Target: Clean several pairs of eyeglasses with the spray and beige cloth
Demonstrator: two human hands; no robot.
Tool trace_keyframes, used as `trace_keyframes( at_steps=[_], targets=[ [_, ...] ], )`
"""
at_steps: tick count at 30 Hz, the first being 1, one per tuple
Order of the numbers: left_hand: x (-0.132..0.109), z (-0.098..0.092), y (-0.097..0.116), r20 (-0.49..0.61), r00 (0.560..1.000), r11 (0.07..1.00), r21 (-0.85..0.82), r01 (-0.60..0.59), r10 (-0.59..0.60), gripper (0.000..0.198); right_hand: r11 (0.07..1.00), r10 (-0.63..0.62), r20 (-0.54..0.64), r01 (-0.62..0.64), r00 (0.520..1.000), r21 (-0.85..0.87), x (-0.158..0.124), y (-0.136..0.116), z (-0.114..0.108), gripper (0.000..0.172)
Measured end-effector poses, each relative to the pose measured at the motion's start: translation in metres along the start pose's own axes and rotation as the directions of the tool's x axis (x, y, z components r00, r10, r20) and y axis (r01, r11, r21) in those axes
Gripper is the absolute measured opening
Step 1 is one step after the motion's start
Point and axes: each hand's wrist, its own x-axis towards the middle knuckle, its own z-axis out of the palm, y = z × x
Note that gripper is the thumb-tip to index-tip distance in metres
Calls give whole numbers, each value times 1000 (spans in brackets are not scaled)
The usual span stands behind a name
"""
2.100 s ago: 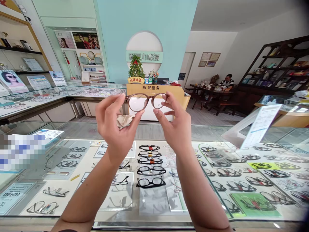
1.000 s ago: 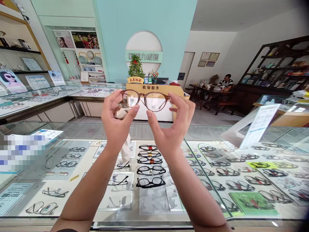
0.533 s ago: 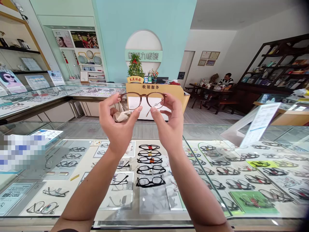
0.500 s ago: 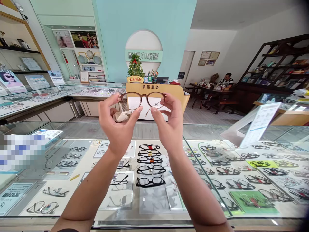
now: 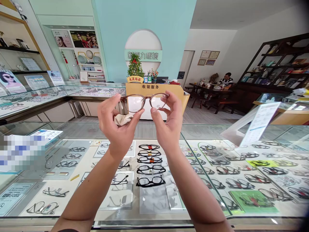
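A pair of brown-framed eyeglasses (image 5: 147,97) is held up in front of me, above the glass counter. My left hand (image 5: 118,119) pinches the frame's left side between thumb and fingers. A crumpled pale cloth (image 5: 122,120) is tucked in that same palm. On the other side, my right hand (image 5: 169,120) grips the right edge of the frame, its thumb near the lower rim. A small printed mark shows on the right lens. Below the hands, a column of dark-framed eyeglasses (image 5: 151,169) lies inside the display case.
The glass display counter (image 5: 116,224) spans the foreground, with many frames under it. A white sign stand (image 5: 259,125) stands on its right part. Beyond is a wooden cashier desk (image 5: 154,87) with a potted plant (image 5: 135,66). A person (image 5: 227,80) sits at a dark table behind right.
The eyeglasses have turned slightly in my hands, so the lenses tilt differently and the right temple arm no longer shows beneath the lens. Both hands stay nearly in place.
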Motion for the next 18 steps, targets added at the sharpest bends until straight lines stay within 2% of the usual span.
trace_keyframes(
  at_steps=[8, 14, 18],
  targets=[
    [9, 5, -22, 101, 981, 949, -255, 185, -164, 67, 993, -113, -41, 114, 993, 41, 1, -13, -2, 49],
    [5, 11, -34, 125, 978, 918, -340, 203, -170, 69, 989, -97, -101, 107, 990, 98, 0, -17, 0, 40],
    [1, 12, -37, 187, 966, 916, -328, 231, -177, 74, 988, -86, -131, 102, 988, 115, 1, -16, 0, 35]
  ],
)
